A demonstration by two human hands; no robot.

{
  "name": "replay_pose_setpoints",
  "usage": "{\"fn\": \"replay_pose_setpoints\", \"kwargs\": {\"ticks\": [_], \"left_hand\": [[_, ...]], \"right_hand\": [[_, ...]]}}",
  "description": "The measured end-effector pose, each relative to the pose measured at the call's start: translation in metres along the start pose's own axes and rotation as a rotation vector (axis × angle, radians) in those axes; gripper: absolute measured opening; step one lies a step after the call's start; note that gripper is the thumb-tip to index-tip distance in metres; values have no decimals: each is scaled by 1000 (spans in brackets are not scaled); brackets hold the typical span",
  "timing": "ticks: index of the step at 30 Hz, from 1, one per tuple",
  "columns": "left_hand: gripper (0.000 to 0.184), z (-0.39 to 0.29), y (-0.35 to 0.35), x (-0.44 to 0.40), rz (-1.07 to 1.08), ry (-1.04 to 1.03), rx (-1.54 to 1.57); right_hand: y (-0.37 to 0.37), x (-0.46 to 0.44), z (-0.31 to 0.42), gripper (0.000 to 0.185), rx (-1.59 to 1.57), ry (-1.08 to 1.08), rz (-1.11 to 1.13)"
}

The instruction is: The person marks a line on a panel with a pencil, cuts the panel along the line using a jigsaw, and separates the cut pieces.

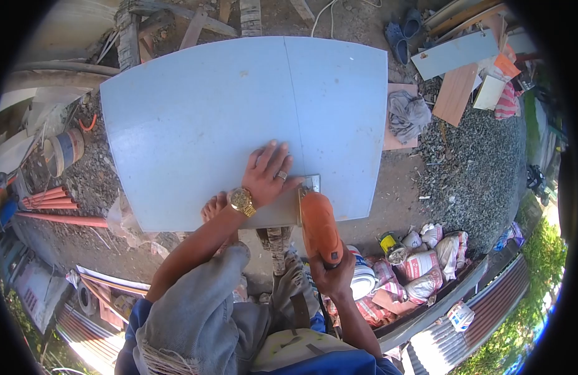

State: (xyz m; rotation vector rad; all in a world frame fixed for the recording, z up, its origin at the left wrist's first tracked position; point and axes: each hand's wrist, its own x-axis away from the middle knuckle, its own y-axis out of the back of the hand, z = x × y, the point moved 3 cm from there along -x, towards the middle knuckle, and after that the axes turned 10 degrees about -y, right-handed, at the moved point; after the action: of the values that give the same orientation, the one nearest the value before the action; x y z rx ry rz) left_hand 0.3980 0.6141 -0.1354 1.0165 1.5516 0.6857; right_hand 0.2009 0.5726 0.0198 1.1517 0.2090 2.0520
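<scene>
A large pale blue panel (201, 112) lies in front of me, with a thin dark line (293, 87) drawn across it. Near the panel's front edge, my right hand (336, 275) is wrapped round the handle of an orange jigsaw (322, 228). The jigsaw's metal base plate (312, 182) rests on the panel at the line; its blade is hidden. My left hand (268, 174) lies flat on the panel just left of the jigsaw, fingers stretched out. A gold watch (241, 201) is on that wrist. A bare foot (214, 206) presses on the panel's front edge.
Wooden supports (251, 19) show behind the panel. Board offcuts (456, 94) and gravel (470, 162) lie at the right. Several sacks (421, 265) and a white bucket (362, 278) stand close to my right arm. Orange pipes (51, 199) lie at the left.
</scene>
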Motion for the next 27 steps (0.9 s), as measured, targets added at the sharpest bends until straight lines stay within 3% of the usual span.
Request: {"fn": "replay_pose_setpoints", "kwargs": {"ticks": [17,20,22,23,25,27], "left_hand": [[55,3,-1,1,-12,4,5],[66,6,-1,1,47,-3,-30],[92,19,6,-15,357,205,69],[92,24,11,-23,357,205,70],[114,34,12,-33,501,232,94],[118,35,5,-28,472,224,112]], "right_hand": [[0,-3,2,21,-11,-15,19],[-1,-2,0,21,-36,-20,10],[-2,-1,1,21,-57,-10,-4],[-2,-1,3,21,-63,-15,-11],[-2,-2,3,21,-69,-20,-17],[-2,-3,3,22,-58,-19,-6]]}}
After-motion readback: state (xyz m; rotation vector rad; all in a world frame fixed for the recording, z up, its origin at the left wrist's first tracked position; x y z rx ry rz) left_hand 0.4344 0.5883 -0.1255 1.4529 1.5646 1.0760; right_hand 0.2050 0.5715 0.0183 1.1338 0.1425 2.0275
